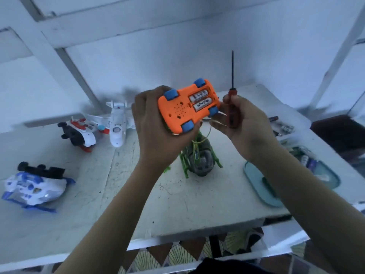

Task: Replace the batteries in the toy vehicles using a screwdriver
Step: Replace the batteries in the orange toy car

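1. My left hand (156, 131) grips the orange toy car (177, 113) belly-up, above the table (197, 194).
2. My right hand (245, 123) is curled round the red handle of the screwdriver (232, 76), whose thin dark shaft points up.
3. The battery bay lies open, with two white cylindrical batteries (200, 100) side by side in it. I judge this to be the swap step.
4. Next I likely need a fingertip or the blade tip to lever a cell out.
5. The shell is smooth, hard plastic with a cluster of small holes and chunky, rounded blue wheels.
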